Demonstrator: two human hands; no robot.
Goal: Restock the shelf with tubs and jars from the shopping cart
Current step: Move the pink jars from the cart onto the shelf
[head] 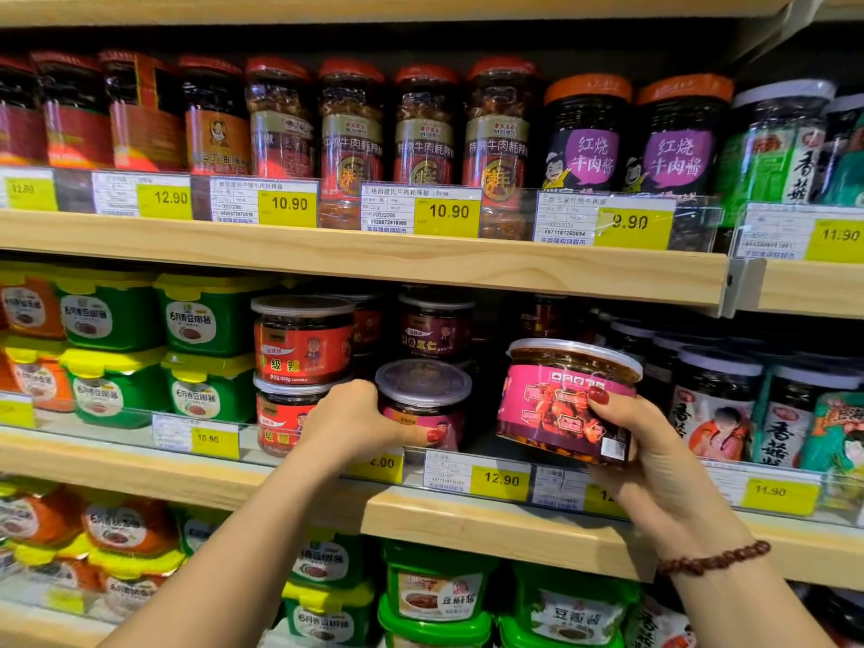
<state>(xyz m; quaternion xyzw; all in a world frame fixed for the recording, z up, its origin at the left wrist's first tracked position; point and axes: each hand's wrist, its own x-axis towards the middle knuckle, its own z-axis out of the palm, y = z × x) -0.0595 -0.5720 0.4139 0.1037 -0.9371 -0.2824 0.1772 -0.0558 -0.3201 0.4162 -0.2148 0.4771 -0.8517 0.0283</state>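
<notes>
The right hand [654,441] is gripping the pink-labelled tub [568,404], tilted, right of centre, before the empty slot [486,413] on its left. The left hand [360,423] is clasping the purple-labelled tub [423,404] at centre.

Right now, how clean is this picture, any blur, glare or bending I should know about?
Head view: the pink-label tub in the right hand is fairly sharp; the green tubs at the left edge are smeared; glare washes the clear price rail near the 9.90 tag; the wide lens tilts and bows the shelf boards; behind the tubs the shelf is dark.
</notes>
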